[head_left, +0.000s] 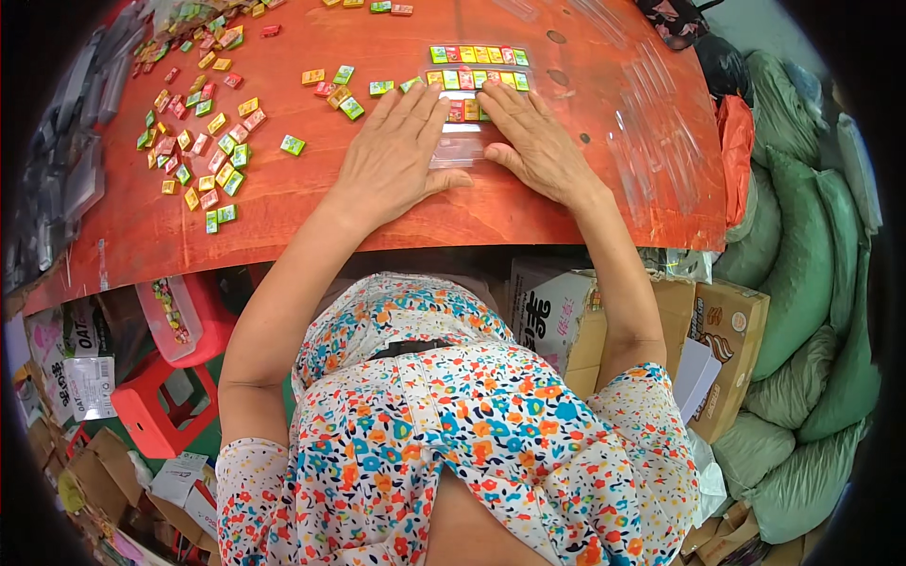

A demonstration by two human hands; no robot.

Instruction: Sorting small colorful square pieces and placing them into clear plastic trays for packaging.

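Observation:
My left hand [397, 156] lies flat with fingers stretched forward, its fingertips at the left end of the rows of small coloured boxes. Opposite it, my right hand [543, 151] also has its fingers extended, covering the right end of the nearest row. Between them shows part of that row of red, yellow and green boxes [464, 110]. Beyond lie a middle row [464, 80] and a far row [479, 55], seemingly set in clear plastic trays. A bare clear plastic tray [458, 151] rests nearer me, between my thumbs. What lies under my fingers is hidden.
Loose small boxes [226, 146] are scattered over the left of the red table [311, 212]. Clear plastic trays [656, 141] lie at the right, and more plastic pieces [80, 179] at the left edge. Green sacks [788, 255], cartons [727, 349] and a red stool [165, 406] surround me.

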